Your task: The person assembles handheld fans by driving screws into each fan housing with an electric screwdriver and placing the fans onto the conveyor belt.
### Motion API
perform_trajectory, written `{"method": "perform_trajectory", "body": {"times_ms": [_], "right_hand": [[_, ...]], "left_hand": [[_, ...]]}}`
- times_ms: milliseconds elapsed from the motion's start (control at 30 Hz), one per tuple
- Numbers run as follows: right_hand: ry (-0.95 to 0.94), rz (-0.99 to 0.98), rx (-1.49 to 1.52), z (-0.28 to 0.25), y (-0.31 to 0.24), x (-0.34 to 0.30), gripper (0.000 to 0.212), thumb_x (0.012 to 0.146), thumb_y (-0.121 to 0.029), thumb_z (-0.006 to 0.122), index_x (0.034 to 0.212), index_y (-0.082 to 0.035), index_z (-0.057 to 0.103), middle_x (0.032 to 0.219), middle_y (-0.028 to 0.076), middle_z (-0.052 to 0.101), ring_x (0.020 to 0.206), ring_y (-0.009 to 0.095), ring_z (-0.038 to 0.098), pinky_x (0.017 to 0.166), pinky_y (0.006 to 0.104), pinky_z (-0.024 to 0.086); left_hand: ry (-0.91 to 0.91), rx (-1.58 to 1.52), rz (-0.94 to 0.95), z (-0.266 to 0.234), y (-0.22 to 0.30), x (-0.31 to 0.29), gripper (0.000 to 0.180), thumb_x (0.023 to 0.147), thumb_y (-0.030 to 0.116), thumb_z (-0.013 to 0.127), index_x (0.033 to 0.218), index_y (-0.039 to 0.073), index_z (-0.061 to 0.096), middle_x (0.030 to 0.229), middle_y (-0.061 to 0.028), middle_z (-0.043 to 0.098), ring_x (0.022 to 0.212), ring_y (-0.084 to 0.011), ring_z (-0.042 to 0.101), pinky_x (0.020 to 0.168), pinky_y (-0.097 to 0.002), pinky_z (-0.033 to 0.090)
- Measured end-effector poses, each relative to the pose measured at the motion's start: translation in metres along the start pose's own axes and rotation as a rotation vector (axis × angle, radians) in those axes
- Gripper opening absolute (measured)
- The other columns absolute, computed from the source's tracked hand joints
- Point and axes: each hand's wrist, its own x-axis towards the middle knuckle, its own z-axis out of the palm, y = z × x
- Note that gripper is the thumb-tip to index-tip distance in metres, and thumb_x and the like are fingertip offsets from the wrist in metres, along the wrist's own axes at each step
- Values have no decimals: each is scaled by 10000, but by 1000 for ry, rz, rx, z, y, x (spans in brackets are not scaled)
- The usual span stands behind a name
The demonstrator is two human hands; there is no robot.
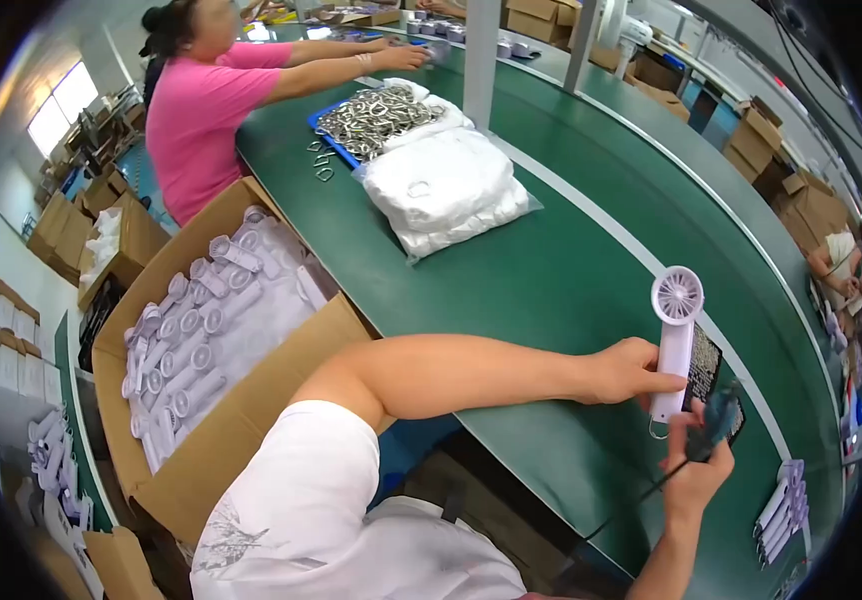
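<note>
My left hand is closed around the handle of a lilac handheld fan, held upright above the green bench with its round grille at the top. A small metal loop hangs at the handle's lower end. Just below and to the right, my right hand grips a dark corded electric screwdriver, whose tip is blurred. Its cable trails toward the bench edge. Whether the tool touches the fan, I cannot tell. Behind the fan lies a black tray of tiny parts, partly hidden.
Several lilac fans lie on the green bench at right. A cardboard box of fan bodies stands left. Beyond are a white plastic bag and a blue tray of metal clips. A co-worker in pink reaches across the far bench.
</note>
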Motion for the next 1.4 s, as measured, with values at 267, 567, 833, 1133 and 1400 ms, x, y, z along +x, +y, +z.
{"method": "perform_trajectory", "body": {"times_ms": [267, 567, 833, 1133, 1400], "right_hand": [[278, -209, 797, -63, 27, 67, 82, 1031, -113, 589, 1023, -100, 508, 740, 14, 512, 502, 101, 427, 400, 251, 355], [326, -300, 875, -39, 10, 122, 211, 1028, -176, 600, 1000, 25, 658, 641, 45, 546, 461, 158, 499, 467, 341, 422], [297, -272, 835, -21, 36, 125, 147, 982, -99, 659, 938, 40, 641, 609, 59, 557, 429, 160, 525, 442, 336, 453], [350, -52, 805, -9, 35, 123, 205, 982, -132, 676, 879, 24, 590, 557, 53, 530, 391, 150, 512, 397, 307, 464], [339, -66, 815, -7, 39, 122, 204, 982, -127, 675, 873, 27, 600, 556, 49, 530, 390, 145, 508, 394, 305, 462]], "left_hand": [[133, 21, -352, -6, -2, 1, 406, 902, 220, 786, 984, -162, 677, 907, -204, 732, 752, -257, 743, 622, -361, 651], [161, 150, -563, 0, 18, 11, 440, 939, 270, 750, 1045, -148, 663, 913, -196, 723, 757, -219, 738, 676, -301, 641], [167, 219, -626, -2, 21, 9, 457, 914, 282, 780, 1024, -147, 667, 907, -194, 721, 770, -215, 737, 674, -308, 643], [168, 223, -630, -3, 23, 11, 460, 901, 290, 796, 1020, -136, 670, 901, -183, 723, 769, -213, 736, 673, -313, 644], [157, 238, -627, -3, 21, 10, 421, 921, 274, 773, 1038, -119, 679, 891, -159, 729, 750, -192, 732, 649, -295, 638]]}}
